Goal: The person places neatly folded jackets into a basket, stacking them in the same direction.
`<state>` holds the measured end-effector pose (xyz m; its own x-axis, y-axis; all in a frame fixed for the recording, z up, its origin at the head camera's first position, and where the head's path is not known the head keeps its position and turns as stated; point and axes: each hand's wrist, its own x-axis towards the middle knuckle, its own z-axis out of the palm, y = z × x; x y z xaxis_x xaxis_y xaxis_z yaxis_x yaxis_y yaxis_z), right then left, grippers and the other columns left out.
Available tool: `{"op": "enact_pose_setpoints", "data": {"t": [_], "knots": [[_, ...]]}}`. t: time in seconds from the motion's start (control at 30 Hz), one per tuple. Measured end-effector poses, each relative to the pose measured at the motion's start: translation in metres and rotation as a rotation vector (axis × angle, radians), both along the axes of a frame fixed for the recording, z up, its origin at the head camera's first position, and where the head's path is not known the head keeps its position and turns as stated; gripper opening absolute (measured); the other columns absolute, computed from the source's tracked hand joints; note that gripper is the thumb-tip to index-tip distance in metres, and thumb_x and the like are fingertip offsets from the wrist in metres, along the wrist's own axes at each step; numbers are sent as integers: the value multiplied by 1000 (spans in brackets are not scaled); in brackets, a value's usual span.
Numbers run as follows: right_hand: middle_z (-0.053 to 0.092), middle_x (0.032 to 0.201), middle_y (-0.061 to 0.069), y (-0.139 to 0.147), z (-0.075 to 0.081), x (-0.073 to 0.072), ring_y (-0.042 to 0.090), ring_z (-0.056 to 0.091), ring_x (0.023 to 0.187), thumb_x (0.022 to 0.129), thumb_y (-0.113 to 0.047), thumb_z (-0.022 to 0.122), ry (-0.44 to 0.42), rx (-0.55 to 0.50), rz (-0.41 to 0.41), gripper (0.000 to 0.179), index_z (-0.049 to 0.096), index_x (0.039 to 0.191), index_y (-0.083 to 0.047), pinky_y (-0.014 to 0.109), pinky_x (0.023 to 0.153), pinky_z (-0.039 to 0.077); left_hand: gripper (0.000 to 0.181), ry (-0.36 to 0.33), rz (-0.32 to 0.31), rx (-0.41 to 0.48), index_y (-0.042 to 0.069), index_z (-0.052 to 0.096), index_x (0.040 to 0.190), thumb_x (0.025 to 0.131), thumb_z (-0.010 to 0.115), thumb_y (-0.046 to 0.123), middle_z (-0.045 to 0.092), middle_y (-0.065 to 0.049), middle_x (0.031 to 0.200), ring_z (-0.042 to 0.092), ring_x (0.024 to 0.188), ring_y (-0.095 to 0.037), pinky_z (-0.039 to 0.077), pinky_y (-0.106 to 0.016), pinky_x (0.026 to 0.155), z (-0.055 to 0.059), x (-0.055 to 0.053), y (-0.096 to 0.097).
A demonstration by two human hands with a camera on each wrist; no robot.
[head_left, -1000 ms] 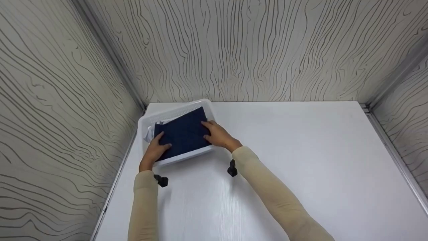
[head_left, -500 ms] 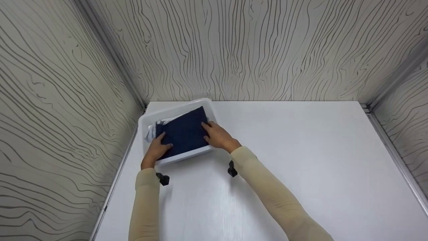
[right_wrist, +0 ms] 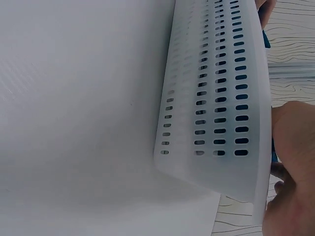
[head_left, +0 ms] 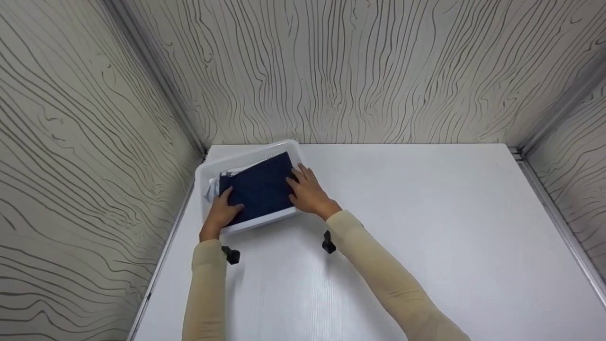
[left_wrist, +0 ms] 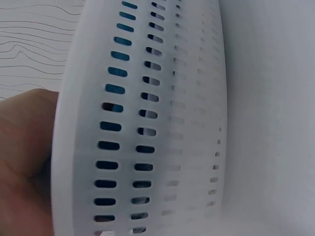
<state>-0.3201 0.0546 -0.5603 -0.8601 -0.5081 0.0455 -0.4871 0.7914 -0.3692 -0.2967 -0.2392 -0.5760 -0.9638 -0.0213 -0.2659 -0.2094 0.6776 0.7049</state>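
Observation:
A folded navy cloth [head_left: 260, 187] lies slanted in a white plastic basket [head_left: 262, 220], nearly filling it. At the cloth's left end my left hand [head_left: 220, 213] rests with thumb and forefinger apart on the fabric; its other fingers are hidden. My right hand [head_left: 307, 192] lies over the right end, fingers spread along the edge. In the left wrist view the hand [left_wrist: 24, 157] shows beyond the basket's slotted wall [left_wrist: 162, 123]. The right wrist view shows the right hand [right_wrist: 295, 147] bent over the rim.
Pale, bunched fabric [head_left: 211, 189] shows in the basket's left end, beside the navy cloth. The basket stands on a white table [head_left: 416, 227], near its back left corner. Wood-patterned panels [head_left: 331, 71] rise behind and at both sides.
My right hand's fingers have lifted and spread out at the cloth's right edge. The left hand and the basket have barely shifted.

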Motion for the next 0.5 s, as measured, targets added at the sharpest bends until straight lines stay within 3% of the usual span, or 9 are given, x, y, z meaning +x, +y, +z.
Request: {"op": "enact_pose_setpoints", "data": {"t": [0.13,0.27,0.4,0.5], "knots": [[41,168,19,6,-1,-2,38,19,165,109,-25,59,-7,12,2,52,52,156,-3,52,136,12,79,45,26,-54,6,19,170,105,60,23,11,-38,170,19,159,-55,26,-65,128,1,2,2],[46,166,17,12,1,-5,36,25,164,109,-25,61,-47,-56,8,49,56,154,-4,49,135,18,74,119,68,-181,2,26,167,106,60,26,11,-36,169,17,158,-54,27,-64,127,5,4,6],[57,156,18,23,8,-7,37,37,158,107,-19,62,-76,-179,-4,43,62,146,-1,51,131,28,66,264,82,-310,-6,43,157,103,63,25,16,-34,170,18,156,-53,26,-67,125,15,5,16],[62,149,18,37,17,-7,36,46,151,106,-16,63,-86,-258,-21,38,65,141,-1,51,128,35,57,407,75,-353,-9,56,146,100,68,22,35,-34,162,31,151,-52,31,-67,121,25,3,28]]}}
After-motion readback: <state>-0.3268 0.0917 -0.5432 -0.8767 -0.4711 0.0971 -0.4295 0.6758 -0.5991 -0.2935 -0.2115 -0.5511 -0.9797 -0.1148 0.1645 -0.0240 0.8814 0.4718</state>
